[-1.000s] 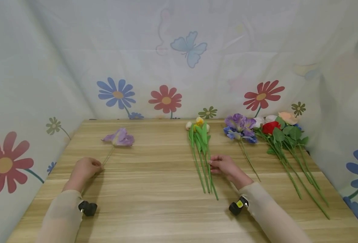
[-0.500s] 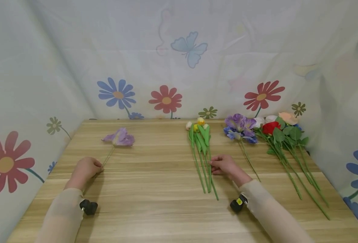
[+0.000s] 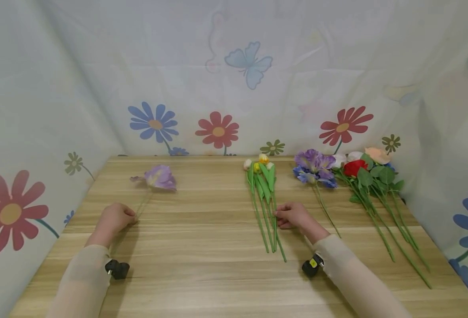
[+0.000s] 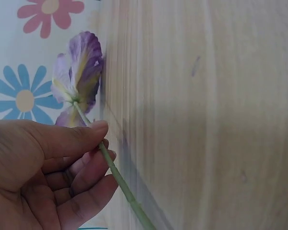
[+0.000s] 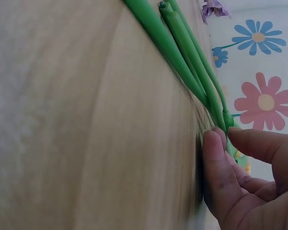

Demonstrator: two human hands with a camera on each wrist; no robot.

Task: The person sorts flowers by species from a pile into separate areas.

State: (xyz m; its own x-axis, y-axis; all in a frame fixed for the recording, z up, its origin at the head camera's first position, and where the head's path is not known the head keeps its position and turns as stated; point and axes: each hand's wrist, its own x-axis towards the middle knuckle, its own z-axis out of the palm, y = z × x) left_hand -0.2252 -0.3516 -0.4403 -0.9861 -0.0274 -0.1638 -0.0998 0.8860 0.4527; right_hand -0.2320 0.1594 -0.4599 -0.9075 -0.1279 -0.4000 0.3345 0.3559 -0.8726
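Fingers (image 4: 81, 139) of the left hand (image 3: 114, 219) curl round the thin stem of a purple flower (image 3: 159, 177), thumb on top, so that the bloom stands clear of the bench (image 3: 202, 274) near its left rear corner. Fingers (image 5: 216, 163) of the right hand (image 3: 294, 216) pinch one stem of the green tulip bunch (image 3: 262, 194), thumb and forefinger nearly closed on it; the bunch lies flat at mid-bench. To the right, apart from both hands, lie a blue-purple flower cluster (image 3: 313, 165) and a spray of roses (image 3: 367, 170), before a printed curtain (image 3: 234, 75). Judged from these views, the pinch is best kept low on the stem and light, separating a single tulip from its neighbours, while the left hand holds the purple stem steady without bending it
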